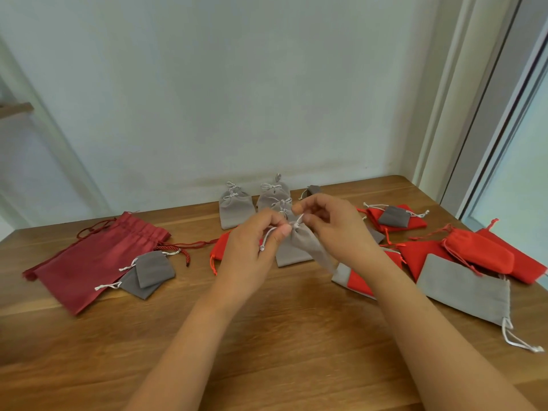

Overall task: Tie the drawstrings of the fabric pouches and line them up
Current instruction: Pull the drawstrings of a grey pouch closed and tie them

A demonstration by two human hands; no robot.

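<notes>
Two bare forearms are seen rising from the lower edge of the frame over the wooden table [267, 345] and converging toward the centre. The left hand [252, 253] is held with its back up and its fingers curled, and a pale drawstring [268, 235] is clamped between its thumb and forefinger, the cord's loose end hanging below the thumb. The right hand [338, 229] is raised slightly higher with the wrist bent. Its fingers are curled inward, and the cord is pinched by thumb and forefinger at the gathered neck of the light grey pouch [307, 243]. That pouch is held between the two hands at the centre of the frame, its body slanting down and to the right; whether it touches the table cannot be told.

Behind the hands, at upper centre of the table, tied grey pouches [234, 209] are stood close together by the wall. At left a large dark red pouch [95, 262] is laid flat, with two dark grey pouches [151, 271] overlapping on its right corner. At right, bright red pouches [480, 256] and a large grey pouch [465, 289] are scattered, their cords loose
</notes>
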